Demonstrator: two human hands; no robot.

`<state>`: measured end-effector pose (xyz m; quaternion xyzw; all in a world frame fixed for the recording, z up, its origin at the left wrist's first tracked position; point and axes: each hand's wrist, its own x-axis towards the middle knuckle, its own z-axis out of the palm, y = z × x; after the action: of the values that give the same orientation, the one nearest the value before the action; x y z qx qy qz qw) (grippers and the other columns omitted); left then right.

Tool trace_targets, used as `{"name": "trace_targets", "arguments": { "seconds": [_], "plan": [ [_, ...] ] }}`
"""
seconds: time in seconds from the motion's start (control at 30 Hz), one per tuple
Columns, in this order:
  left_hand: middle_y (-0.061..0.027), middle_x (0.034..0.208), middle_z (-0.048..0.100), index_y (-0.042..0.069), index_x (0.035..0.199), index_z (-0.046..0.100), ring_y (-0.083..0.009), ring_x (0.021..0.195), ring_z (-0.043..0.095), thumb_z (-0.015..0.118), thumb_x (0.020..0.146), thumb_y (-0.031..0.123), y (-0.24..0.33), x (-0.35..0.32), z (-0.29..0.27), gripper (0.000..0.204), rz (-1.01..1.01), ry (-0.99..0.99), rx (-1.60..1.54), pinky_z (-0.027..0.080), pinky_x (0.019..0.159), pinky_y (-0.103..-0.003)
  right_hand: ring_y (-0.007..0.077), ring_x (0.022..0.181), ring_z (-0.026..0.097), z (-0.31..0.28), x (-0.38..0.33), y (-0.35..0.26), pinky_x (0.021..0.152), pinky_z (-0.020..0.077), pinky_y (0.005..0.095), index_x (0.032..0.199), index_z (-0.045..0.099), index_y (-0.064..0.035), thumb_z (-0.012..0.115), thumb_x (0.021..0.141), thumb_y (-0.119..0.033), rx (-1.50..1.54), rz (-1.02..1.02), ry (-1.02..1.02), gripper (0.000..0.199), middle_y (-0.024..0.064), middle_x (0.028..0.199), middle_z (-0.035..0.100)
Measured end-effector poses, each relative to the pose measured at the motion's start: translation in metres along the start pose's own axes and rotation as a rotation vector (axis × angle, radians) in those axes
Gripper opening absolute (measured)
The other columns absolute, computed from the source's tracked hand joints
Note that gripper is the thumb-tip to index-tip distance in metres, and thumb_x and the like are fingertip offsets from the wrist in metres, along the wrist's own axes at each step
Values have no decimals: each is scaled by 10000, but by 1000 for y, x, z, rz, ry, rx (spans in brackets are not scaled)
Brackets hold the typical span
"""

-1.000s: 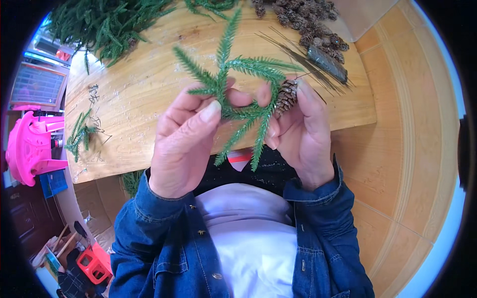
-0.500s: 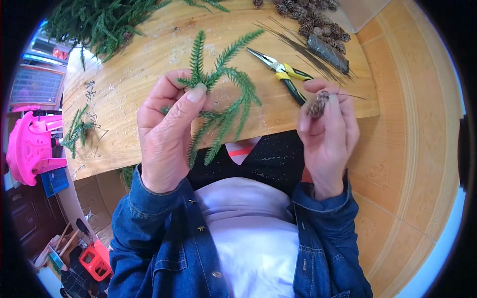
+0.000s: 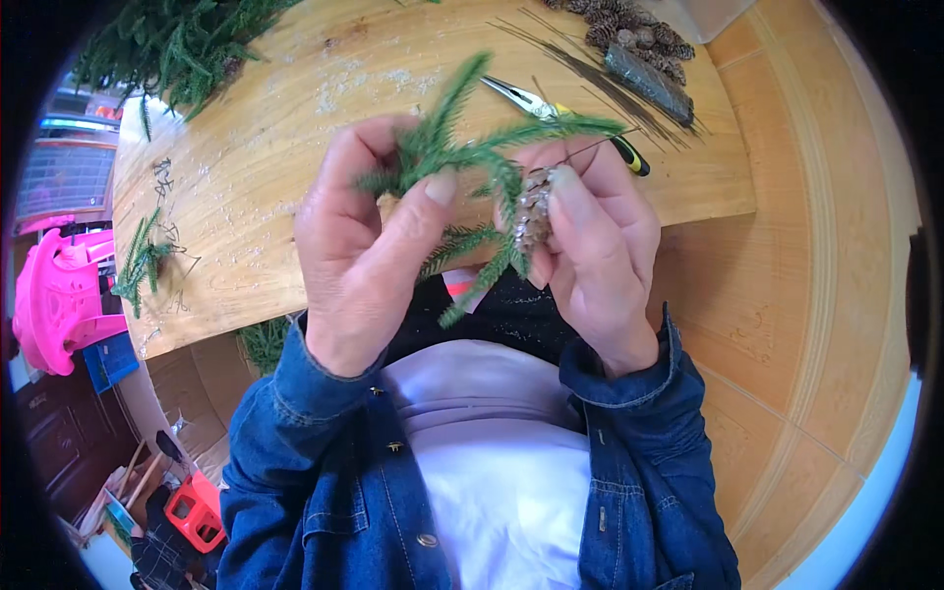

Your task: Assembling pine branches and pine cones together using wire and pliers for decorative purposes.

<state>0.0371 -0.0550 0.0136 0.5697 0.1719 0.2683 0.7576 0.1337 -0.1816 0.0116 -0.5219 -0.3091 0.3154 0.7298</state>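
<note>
Two bare hands are meeting above the near edge of a wooden table, both coming out of blue denim sleeves. The left hand is gripping a green fir sprig, its thumb and fingers closing around the stems where several short branches fan out upward and downward. The right hand is pinching a small brown pine cone between thumb and forefinger, and is pressing it against the sprig so that the cone is sitting just where the green twigs are crossing; a thin wire appears to be running from the cone toward the upper right, though it is too fine to follow. Both hands are touching at the sprig, held up over the person's chest and the table's near edge rather than resting on the wood. Behind the right hand, pliers with yellow and black handles are lying on the tabletop, partly hidden by the fingers. Farther back, a bundle of thin dark wires is spreading across the wood beside a long dark object, and a heap of pine cones is sitting at the far edge. At the far left corner a pile of fir branches is lying, and a smaller green twig is resting near the left edge. Below that edge a pink plastic stool is standing on the floor.
</note>
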Motion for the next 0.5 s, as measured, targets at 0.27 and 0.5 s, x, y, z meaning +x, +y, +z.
{"name": "trace_targets", "arguments": {
  "seconds": [0.27, 0.5],
  "plan": [
    [-159, 1151, 558, -43, 1235, 467, -192, 1020, 563, 471, 950, 213, 3, 2, -12, 384, -56, -39, -96, 413, 947, -315, 73, 514, 437, -14, 5, 7, 445, 356, 193, 1169, 485, -20, 343, 992, -316, 302, 44, 117, 373, 133, 876, 558],
    [-185, 1078, 598, -42, 1161, 510, -264, 1106, 510, 417, 932, 308, 5, 3, -20, 428, -279, -248, -363, 326, 1020, -389, 70, 557, 475, -17, 5, 9, 454, 379, 189, 1116, 477, -22, 388, 989, -283, 358, 73, 137, 304, 109, 876, 598]
  ]
}}
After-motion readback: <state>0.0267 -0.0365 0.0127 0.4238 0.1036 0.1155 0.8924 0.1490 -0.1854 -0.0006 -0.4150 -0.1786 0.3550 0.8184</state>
